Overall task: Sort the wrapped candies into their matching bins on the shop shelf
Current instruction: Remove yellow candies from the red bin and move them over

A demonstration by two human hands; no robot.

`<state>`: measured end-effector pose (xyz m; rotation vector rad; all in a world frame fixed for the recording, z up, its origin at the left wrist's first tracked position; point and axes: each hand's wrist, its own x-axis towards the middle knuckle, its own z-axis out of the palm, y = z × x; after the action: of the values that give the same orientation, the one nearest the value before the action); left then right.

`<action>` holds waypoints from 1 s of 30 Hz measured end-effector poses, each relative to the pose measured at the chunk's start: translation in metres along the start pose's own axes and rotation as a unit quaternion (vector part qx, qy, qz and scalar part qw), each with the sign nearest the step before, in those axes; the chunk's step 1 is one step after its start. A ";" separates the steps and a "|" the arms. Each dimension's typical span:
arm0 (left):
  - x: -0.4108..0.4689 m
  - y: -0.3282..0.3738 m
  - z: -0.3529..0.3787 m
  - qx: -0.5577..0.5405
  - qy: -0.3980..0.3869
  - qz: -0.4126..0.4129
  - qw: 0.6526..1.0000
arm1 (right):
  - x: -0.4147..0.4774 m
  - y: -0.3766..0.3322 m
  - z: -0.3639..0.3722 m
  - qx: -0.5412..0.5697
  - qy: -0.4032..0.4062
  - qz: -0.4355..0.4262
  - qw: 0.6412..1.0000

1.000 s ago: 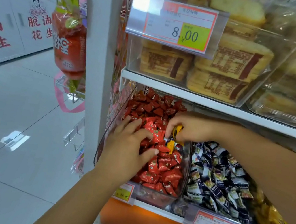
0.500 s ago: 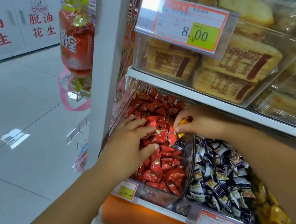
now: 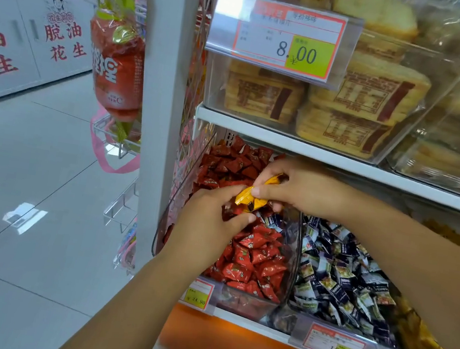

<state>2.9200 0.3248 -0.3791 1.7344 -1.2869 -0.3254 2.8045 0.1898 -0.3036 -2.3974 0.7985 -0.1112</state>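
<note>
Yellow-orange wrapped candies (image 3: 250,197) are pinched in my right hand (image 3: 301,189) above the clear bin of red candies (image 3: 252,257). My left hand (image 3: 210,220) is right below them, its thumb and fingers closed around a dark red candy (image 3: 231,209) and touching the yellow one. To the right is the bin of dark blue and white candies (image 3: 338,283), and further right a bin of yellow candies (image 3: 420,331), partly hidden by my right forearm.
A white shelf post (image 3: 158,104) stands left of the bins, with a red snack bag (image 3: 116,67) hanging beside it. Clear boxes of packed cakes (image 3: 353,103) fill the shelf above. Price tags (image 3: 333,343) line the orange shelf edge. Tiled aisle floor lies to the left.
My right hand lifted the yellow candies up out of the red bin. My left hand rose from the red pile and closed its fingers under them. The camera moved closer.
</note>
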 end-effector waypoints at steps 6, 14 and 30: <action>0.001 -0.002 -0.007 -0.034 0.004 -0.007 0.999 | -0.003 0.000 -0.004 0.066 -0.039 0.012 0.997; -0.003 0.003 -0.015 -0.100 -0.044 -0.013 0.994 | -0.004 -0.003 0.006 0.128 -0.044 0.001 0.991; -0.001 -0.013 -0.018 -0.079 -0.046 -0.038 0.995 | 0.033 0.013 0.010 -0.289 -0.244 0.095 0.921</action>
<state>2.9400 0.3351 -0.3794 1.6512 -1.2288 -0.5433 2.8277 0.1678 -0.3226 -2.6730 0.8953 0.8826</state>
